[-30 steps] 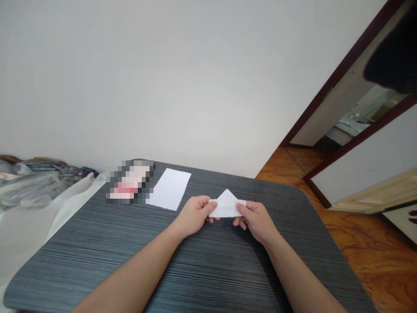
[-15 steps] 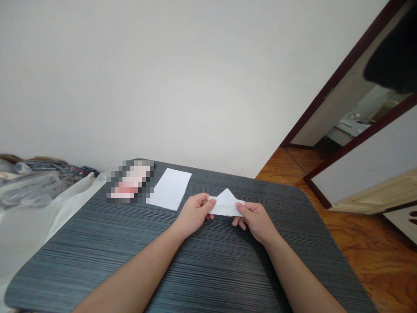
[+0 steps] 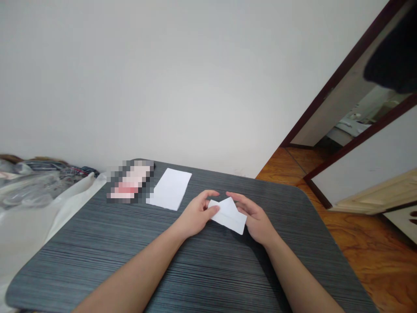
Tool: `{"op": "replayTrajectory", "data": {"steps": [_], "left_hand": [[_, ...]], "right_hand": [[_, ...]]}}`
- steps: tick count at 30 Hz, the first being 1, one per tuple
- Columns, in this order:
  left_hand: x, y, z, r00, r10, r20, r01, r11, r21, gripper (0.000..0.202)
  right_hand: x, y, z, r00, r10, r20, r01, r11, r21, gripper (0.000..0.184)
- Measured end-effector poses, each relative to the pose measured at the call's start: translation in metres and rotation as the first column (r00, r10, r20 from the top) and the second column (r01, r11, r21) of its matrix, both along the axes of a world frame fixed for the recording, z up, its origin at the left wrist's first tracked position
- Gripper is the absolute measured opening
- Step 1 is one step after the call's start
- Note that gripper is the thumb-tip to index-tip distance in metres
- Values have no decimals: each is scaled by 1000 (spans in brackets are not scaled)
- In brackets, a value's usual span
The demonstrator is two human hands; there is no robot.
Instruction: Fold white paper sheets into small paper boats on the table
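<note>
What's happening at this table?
A person holds a small folded paper in both hands over a dark striped table. The left hand pinches its left end; the right hand backs it with fingers stretched out. A flat white sheet lies farther back, beside a blurred-out item.

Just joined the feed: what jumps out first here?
A small folded white paper piece sits mid-table, pinched at its left corner by the left hand, with the right hand behind it. A flat white rectangular sheet lies farther back on the dark grey striped table.
</note>
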State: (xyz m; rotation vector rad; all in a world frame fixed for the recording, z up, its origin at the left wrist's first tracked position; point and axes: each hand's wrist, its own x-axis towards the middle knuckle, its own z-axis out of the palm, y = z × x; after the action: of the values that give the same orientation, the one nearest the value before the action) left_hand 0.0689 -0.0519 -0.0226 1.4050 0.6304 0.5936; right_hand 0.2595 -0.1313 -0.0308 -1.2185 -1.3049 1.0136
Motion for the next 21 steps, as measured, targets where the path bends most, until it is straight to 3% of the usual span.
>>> {"op": "replayTrajectory", "data": {"steps": [4, 8, 14, 18, 21], "left_hand": [[-2, -2, 3, 999, -13, -51, 17, 996, 86, 37], [1, -4, 2, 997, 35, -71, -22, 983, 182, 38], [0, -2, 6, 992, 39, -123, -10, 973, 230, 24], [-3, 0, 10, 994, -7, -106, 30, 976, 215, 41], [-4, -1, 7, 988, -41, -146, 73, 973, 221, 32]], "right_hand": [[-1, 0, 3, 990, 102, 95, -112, 988, 103, 14], [-2, 2, 6, 984, 39, 171, -65, 987, 146, 10], [-4, 1, 8, 959, 1, 284, -7, 1000, 22, 18], [-6, -1, 7, 935, 29, 354, -17, 999, -36, 18], [-7, 0, 3, 935, 43, 351, -26, 998, -53, 21]]}}
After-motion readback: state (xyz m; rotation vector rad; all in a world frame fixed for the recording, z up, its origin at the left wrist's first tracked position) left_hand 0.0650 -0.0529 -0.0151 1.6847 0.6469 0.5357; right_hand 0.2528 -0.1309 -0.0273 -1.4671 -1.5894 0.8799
